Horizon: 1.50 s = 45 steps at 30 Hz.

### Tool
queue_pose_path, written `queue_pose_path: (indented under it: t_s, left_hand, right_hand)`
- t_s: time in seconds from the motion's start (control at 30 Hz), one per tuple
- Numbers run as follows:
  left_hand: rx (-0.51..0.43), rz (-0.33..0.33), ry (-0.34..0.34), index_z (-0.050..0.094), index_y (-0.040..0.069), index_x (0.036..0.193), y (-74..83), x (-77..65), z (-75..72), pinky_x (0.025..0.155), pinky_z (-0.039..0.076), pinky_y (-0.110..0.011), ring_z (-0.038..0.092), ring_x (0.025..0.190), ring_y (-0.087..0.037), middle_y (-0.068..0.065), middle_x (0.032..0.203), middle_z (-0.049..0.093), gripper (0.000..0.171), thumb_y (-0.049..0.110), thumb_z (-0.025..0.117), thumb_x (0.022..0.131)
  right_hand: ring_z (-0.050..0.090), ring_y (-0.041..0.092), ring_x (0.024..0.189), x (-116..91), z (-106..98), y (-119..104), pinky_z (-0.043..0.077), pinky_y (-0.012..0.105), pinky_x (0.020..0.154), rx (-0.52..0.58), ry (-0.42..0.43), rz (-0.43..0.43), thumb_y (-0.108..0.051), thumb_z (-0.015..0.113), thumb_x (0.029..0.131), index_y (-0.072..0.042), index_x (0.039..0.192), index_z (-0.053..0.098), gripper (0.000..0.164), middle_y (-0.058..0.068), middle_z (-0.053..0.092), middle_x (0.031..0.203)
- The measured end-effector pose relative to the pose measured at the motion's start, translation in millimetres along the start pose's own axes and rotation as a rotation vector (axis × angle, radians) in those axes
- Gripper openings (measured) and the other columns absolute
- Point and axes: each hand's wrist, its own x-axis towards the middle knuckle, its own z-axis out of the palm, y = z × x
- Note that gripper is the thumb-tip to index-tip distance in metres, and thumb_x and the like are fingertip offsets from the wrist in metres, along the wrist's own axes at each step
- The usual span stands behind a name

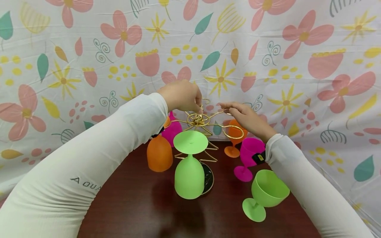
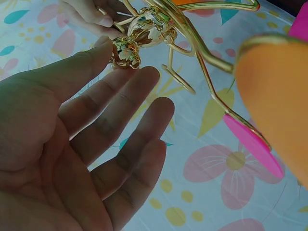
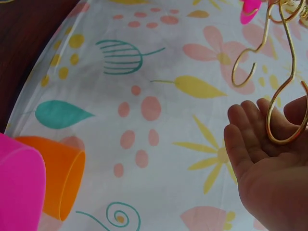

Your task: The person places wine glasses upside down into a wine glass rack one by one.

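A gold wire goblet rack (image 1: 235, 135) with curled arms stands in the middle on a dark round base (image 1: 209, 180). At its top my left hand (image 1: 182, 96) pinches a shiny gold knob (image 2: 126, 53) between thumb and forefinger, the other fingers spread. My right hand (image 1: 248, 116) holds the end of one rack arm, whose wire loop (image 3: 268, 115) lies against the fingers and palm. Hanging upside down from the rack are a green goblet (image 1: 189, 178), an orange goblet (image 1: 159, 153) and a magenta goblet (image 1: 173, 132), the last partly hidden behind my left forearm.
On the right of the dark brown table (image 1: 131, 205), an orange goblet (image 1: 236, 132), a magenta goblet (image 1: 250, 150) and a green goblet (image 1: 269, 191) stand upright beside my right forearm. Behind everything hangs a flower-patterned cloth (image 1: 190, 43).
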Motion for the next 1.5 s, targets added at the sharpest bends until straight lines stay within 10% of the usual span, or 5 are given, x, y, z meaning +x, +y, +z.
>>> queue_pose_path:
  t_s: [0.8, 1.23, 1.5]
  left_hand:
    - [-0.009, 0.012, 0.006, 0.071, 0.024, 0.106, -6.7, 1.0, -1.4, 0.088, 0.048, -0.035, 0.057, 0.102, -0.016, 0.006, 0.112, 0.066, 0.024, 0.034, 0.066, 0.085]
    - [0.028, -0.037, 0.003, 0.065, 0.019, 0.072, 4.3, -3.3, -2.8, 0.06, 0.04, -0.028, 0.044, 0.068, -0.01, 0.01, 0.065, 0.046, 0.022, 0.037, 0.065, 0.085]
    - [0.021, -0.021, -0.001, 0.072, 0.023, 0.096, 2.7, -2.8, -2.8, 0.079, 0.049, -0.037, 0.057, 0.089, -0.013, 0.008, 0.097, 0.066, 0.019, 0.037, 0.066, 0.085]
  right_hand:
    - [0.046, 0.007, 0.101, -32, 5, -19, 0.039, 0.021, 0.081, -0.156, 0.085, -0.12, -0.039, 0.041, 0.099, -0.039, 0.128, 0.053, 0.031, -0.009, 0.056, 0.122]
    - [0.049, 0.004, 0.106, -32, 9, -19, 0.042, 0.014, 0.082, -0.131, 0.128, -0.139, -0.033, 0.046, 0.098, -0.035, 0.119, 0.061, 0.026, -0.011, 0.058, 0.125]
    - [0.052, 0.005, 0.11, -35, 11, -21, 0.044, 0.014, 0.086, -0.136, 0.129, -0.163, -0.037, 0.046, 0.097, -0.037, 0.118, 0.061, 0.026, -0.012, 0.059, 0.122]
